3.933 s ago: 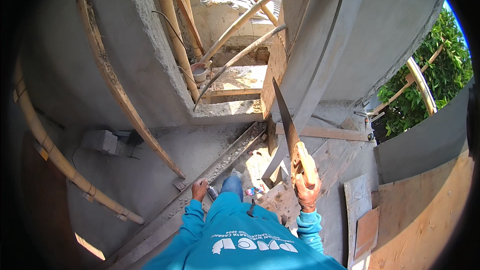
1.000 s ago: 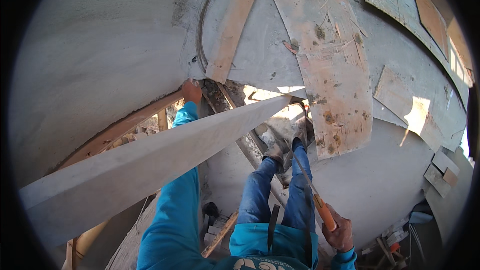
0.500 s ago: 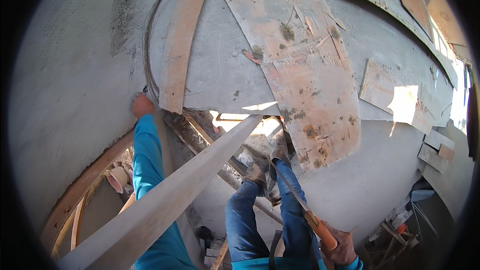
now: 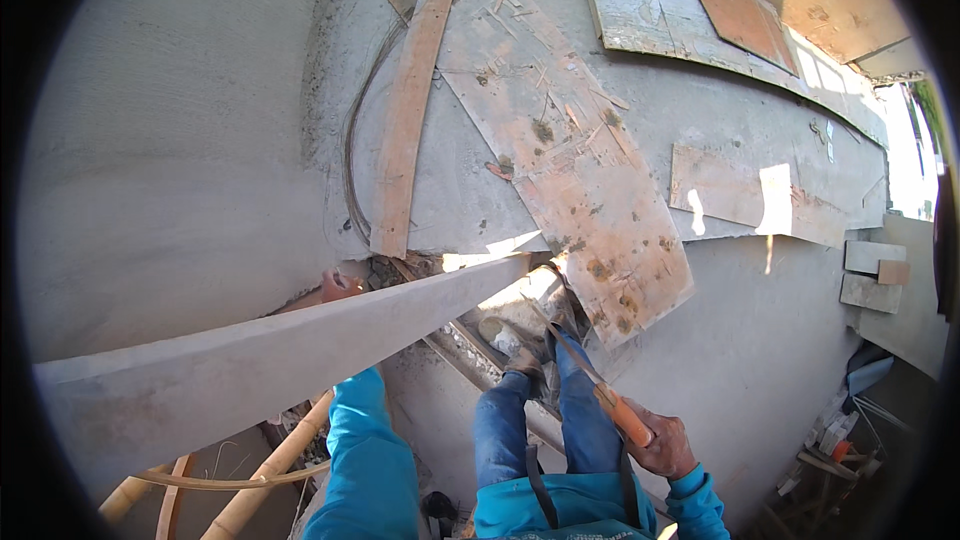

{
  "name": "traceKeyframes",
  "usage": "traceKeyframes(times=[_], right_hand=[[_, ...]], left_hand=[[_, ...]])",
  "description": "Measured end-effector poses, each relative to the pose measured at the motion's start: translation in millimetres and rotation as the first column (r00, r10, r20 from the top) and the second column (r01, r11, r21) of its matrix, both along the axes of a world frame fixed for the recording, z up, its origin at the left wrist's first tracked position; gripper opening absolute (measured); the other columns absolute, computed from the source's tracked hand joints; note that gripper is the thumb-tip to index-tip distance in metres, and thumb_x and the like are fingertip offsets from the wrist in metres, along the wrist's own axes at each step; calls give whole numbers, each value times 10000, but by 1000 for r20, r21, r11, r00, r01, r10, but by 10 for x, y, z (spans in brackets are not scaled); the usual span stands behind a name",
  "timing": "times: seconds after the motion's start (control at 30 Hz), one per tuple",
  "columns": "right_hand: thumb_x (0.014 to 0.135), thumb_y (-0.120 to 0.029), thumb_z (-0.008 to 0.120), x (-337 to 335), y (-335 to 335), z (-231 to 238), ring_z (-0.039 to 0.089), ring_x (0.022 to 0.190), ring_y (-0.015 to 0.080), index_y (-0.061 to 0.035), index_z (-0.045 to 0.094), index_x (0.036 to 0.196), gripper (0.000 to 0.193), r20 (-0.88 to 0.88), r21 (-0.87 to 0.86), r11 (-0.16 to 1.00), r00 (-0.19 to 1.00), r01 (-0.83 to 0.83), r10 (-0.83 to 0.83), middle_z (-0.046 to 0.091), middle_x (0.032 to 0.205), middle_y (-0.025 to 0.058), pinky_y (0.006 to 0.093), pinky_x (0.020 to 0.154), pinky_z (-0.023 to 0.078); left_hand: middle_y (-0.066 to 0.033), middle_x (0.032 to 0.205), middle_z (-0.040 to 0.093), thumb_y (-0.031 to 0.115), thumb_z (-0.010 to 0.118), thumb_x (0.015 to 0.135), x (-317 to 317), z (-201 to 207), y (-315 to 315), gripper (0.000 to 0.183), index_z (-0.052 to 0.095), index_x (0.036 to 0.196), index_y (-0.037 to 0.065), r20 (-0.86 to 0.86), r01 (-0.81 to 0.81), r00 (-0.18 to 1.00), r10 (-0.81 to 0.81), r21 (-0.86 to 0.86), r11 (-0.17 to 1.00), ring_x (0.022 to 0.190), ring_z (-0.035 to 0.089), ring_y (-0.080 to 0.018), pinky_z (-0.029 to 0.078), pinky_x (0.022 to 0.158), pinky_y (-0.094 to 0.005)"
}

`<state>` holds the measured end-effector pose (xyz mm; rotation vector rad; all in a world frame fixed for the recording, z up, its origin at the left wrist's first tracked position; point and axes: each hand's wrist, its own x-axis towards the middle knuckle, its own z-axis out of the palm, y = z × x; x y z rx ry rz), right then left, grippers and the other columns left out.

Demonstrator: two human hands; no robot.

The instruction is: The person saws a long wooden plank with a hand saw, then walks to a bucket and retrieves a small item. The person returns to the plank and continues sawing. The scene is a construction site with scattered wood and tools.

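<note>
My right hand is closed around the orange handle of a long, narrow-bladed tool. Its blade slants up and left past my knee to near my boots; whether it is a machete or a saw I cannot tell. A long grey beam crosses in front of my left arm from the lower left to the slab edge. Beyond that beam, close to the wall's base, my left hand shows only in part. Its fingers are too unclear to read.
My boots stand among timbers in an opening below the slab edge. A stained plywood sheet with splinters and a narrow plank lie on the concrete slab. Bamboo poles are at lower left; more boards lie at upper right.
The view has swung, and the grey beam lies flatter across it, now hiding my left forearm's middle. My left hand appears lower and closer to the beam. My right hand keeps the orange-handled tool.
</note>
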<state>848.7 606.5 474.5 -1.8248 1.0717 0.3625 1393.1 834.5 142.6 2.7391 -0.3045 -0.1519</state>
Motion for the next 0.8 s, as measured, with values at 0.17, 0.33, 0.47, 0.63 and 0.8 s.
traceKeyframes(times=[0.17, 0.33, 0.47, 0.63, 0.8], right_hand=[[754, -148, 655, -3, 238, 466, 675, 731, 402, -109, 617, 1307, 557, 22, -144, 988, 998, 53, -51, 698, 839, 204, 452, 675, 557], [705, -168, 630, 54, 305, 666, 653, 708, 406, -142, 607, 1330, 626, 124, -303, 950, 991, 76, -40, 686, 821, 192, 478, 679, 543], [720, -162, 678, 129, 264, 714, 649, 670, 395, -125, 612, 1313, 598, 140, -428, 901, 980, -70, 142, 687, 806, 191, 465, 634, 541], [715, -218, 686, -1, 297, 851, 654, 680, 402, -178, 589, 1363, 657, 174, -330, 944, 984, 21, 39, 694, 815, 183, 476, 673, 547], [753, -251, 695, -341, 281, 816, 662, 705, 405, -171, 577, 1374, 638, 248, -382, 924, 966, 25, 77, 700, 828, 182, 478, 688, 553]], left_hand=[[-105, 817, 685, 126, 568, 918, -1067, 523, 472, 223, 611, 1112, 25, -194, 222, 940, -281, -282, 934, 701, 671, -211, 551, 626, -342], [-87, 827, 705, 122, 598, 857, -2109, 1203, 1037, 209, 638, 1047, 45, -637, 32, 750, -180, -236, 971, 766, 677, -173, 539, 665, -327], [-131, 865, 709, 88, 511, 908, -2697, 1454, 1475, 220, 630, 1060, -17, -811, -142, 583, -40, -150, 978, 739, 680, -201, 545, 656, -331], [-129, 851, 719, 87, 513, 917, -3042, 1651, 1621, 256, 647, 1112, -13, -876, -193, 480, 36, -66, 979, 677, 669, -172, 546, 584, -304], [-105, 760, 715, 105, 614, 887, -3143, 1765, 1324, 139, 708, 928, 11, -844, -172, 534, -47, -164, 971, 633, 686, -170, 567, 554, -335]])
